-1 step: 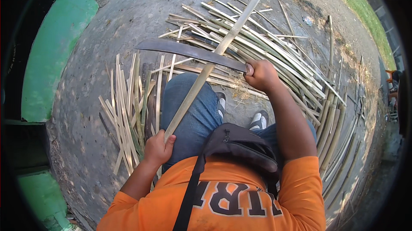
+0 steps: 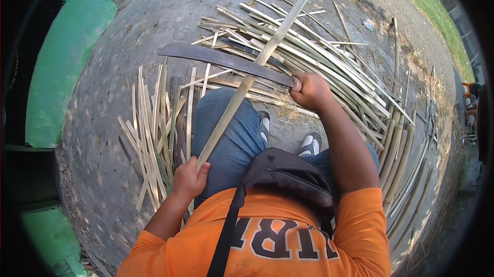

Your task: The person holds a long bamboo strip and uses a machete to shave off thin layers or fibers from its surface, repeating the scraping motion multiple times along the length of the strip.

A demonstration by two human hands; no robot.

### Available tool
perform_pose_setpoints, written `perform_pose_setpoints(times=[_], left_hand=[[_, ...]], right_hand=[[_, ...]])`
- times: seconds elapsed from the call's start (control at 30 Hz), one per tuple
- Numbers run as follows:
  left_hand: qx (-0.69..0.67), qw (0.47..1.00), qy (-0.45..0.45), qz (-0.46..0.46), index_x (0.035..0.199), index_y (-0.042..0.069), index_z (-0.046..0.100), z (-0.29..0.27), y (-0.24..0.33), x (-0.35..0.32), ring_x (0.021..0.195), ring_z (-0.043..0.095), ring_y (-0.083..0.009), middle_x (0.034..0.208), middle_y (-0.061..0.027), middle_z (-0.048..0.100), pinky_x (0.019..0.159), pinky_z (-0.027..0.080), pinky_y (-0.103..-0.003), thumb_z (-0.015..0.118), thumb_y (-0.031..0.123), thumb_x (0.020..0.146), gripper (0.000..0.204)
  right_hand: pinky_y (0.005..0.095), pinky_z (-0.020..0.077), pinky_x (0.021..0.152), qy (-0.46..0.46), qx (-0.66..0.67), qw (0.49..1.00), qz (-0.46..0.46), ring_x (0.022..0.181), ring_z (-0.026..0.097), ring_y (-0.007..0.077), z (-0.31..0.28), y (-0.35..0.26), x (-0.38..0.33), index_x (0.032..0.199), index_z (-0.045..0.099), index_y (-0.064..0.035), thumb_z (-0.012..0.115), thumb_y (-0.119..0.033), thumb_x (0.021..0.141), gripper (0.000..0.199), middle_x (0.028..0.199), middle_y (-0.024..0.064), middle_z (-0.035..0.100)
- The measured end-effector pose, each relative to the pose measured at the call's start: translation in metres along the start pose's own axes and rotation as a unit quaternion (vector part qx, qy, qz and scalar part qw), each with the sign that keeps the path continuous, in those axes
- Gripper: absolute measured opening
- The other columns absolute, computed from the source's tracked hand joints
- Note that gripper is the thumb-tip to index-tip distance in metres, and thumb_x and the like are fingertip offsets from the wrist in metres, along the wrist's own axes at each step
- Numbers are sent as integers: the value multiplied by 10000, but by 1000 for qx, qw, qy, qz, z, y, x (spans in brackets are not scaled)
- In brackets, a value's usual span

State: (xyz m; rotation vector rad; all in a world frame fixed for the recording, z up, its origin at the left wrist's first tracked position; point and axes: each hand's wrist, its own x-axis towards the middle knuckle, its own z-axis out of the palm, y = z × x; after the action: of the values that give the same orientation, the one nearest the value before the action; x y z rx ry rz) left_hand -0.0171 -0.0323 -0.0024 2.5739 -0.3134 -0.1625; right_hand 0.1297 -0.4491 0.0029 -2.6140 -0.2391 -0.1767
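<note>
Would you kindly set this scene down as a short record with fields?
Left grip: closed around the lower part of a long pale strip
Right grip: closed around the handle end of a long curved knife
Blade position: crosswise to the strip, tip toward the left
Strip position: slanting up and rightward, out of the picture's top edge
Ground at left: a bunch of loose strips
Ground ahead: a larger pile of strips
Clothing: orange shirt, blue jeans, black bag
Background: green wall at left
</note>
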Motion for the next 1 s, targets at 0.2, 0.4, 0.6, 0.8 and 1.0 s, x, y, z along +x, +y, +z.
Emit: perform_pose_setpoints(times=[0.2,0.4,0.6,0.8,1.0], left_hand=[[-12,1000,7,6,830,18,540,3,-4,1,678,625,-516,665,-266,597,585,486,-550,547,513,1039,537],[-16,1000,9,3,836,14,544,3,0,3,685,627,-517,668,-267,595,588,488,-546,547,507,1042,534],[-20,1000,5,6,840,13,546,6,-6,1,689,629,-516,666,-268,592,587,483,-549,542,516,1041,542],[-25,1000,7,10,836,13,545,2,-4,3,686,627,-517,661,-267,588,586,481,-549,532,533,1042,559],[-12,1000,1,-1,830,14,543,0,-3,1,695,622,-523,677,-266,594,595,479,-550,527,540,1042,567]], right_hand=[[546,539,724,-64,-37,997,-22,776,669,428,-6,-38,7,836,652,-100,600,-250,846,159,759,182,679],[539,539,738,-25,-43,999,-18,788,661,438,-8,-1,11,792,666,-78,575,-232,849,188,764,204,669],[560,535,738,-11,17,1000,-20,760,652,456,-8,-25,1,804,661,-68,565,-232,871,202,746,221,662],[550,549,745,-59,-43,996,-41,768,671,441,-7,-43,2,804,667,-62,583,-242,867,208,766,213,683],[559,541,771,20,3,995,98,821,665,465,-27,-7,9,869,701,-53,555,-245,864,242,800,251,684]])
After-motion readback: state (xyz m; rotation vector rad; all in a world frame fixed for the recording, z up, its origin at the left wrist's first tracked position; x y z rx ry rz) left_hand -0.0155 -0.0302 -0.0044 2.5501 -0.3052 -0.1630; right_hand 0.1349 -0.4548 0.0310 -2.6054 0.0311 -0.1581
